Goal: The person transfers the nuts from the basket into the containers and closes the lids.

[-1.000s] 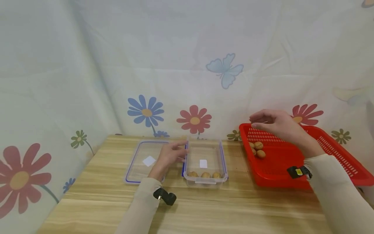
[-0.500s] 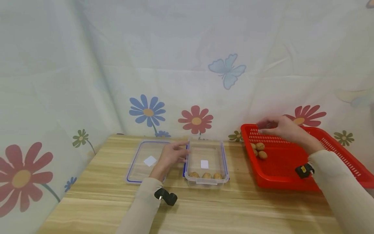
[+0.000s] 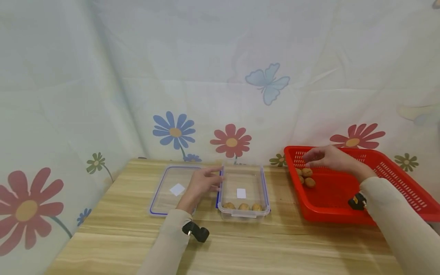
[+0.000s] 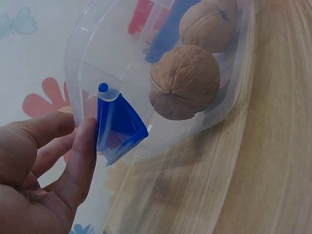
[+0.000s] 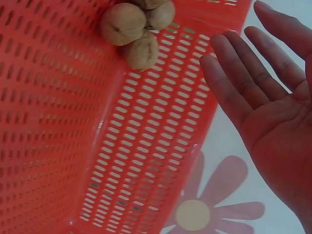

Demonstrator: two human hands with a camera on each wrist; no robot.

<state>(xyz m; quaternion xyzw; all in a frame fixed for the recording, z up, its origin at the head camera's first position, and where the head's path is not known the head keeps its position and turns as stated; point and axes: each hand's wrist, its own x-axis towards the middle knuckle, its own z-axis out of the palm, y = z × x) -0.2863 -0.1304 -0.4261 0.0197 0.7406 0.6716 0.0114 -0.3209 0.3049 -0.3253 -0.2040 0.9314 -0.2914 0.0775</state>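
Note:
A clear plastic box point(image 3: 243, 179) stands mid-table with three walnuts point(image 3: 244, 206) in a row at its near end. At its left side is my left hand point(image 3: 201, 185), fingertips touching the edge by the blue latch point(image 4: 119, 126) in the left wrist view. My right hand point(image 3: 330, 158) hovers over the red basket point(image 3: 337, 214) with nothing in it. Below its fingertips several walnuts point(image 3: 307, 177) lie in the basket's left corner. In the right wrist view, my right hand's fingers point(image 5: 243, 73) are extended and apart from the walnuts point(image 5: 124, 23).
To the left of the box, its clear lid point(image 3: 163, 194) with a blue seal lies flat on the wooden table point(image 3: 240, 244), partly behind my left hand. A flowered cloth point(image 3: 192, 76) hangs behind the table.
My right hand has lowered into the basket towards the walnuts. My left hand stays at the box's side. The view has shifted slightly.

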